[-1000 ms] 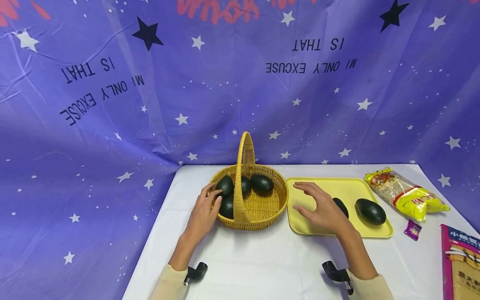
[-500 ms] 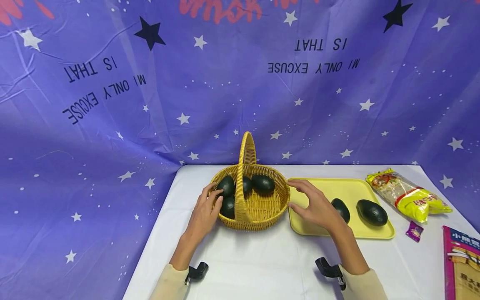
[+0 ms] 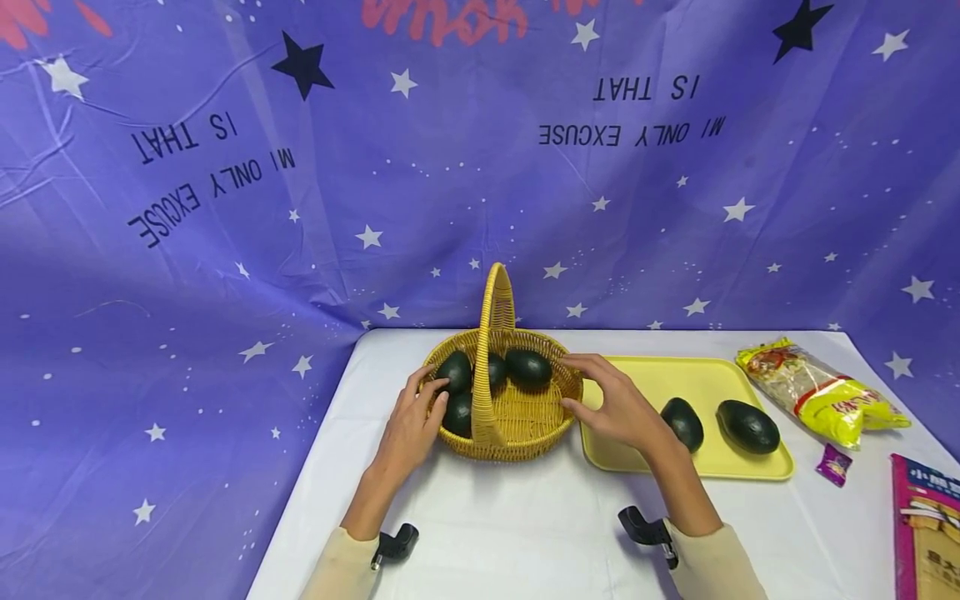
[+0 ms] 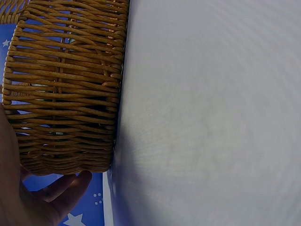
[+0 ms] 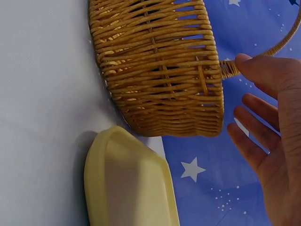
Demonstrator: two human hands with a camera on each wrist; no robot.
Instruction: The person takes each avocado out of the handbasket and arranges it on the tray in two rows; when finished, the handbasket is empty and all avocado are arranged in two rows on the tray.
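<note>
A yellow wicker basket [image 3: 517, 429] with a tall arched handle [image 3: 484, 358] holds several dark green avocados [image 3: 528, 369]. At its left rim is my left hand [image 3: 408, 425], thumb and a finger reaching over the edge; in the left wrist view other fingers [image 4: 70, 195] lie against the basket's outer end. My right hand [image 3: 615, 404] hovers over the right rim with thumb and fingers spread. The right wrist view shows that hand [image 5: 277, 141] above the rim, nothing between its fingers. Two more avocados [image 3: 748, 427] lie on a yellow tray [image 3: 697, 375] to the right.
Beyond the tray lie a yellow-and-clear food packet [image 3: 821, 392], a small purple wrapped sweet [image 3: 834, 465] and a pink-edged package [image 3: 930, 525]. A white cloth [image 3: 510, 525] covers the table. A purple star-printed curtain [image 3: 450, 167] hangs behind.
My right hand has moved left from above the tray to the basket's right rim, uncovering the nearer avocado on the tray. The left hand stays at the left rim.
</note>
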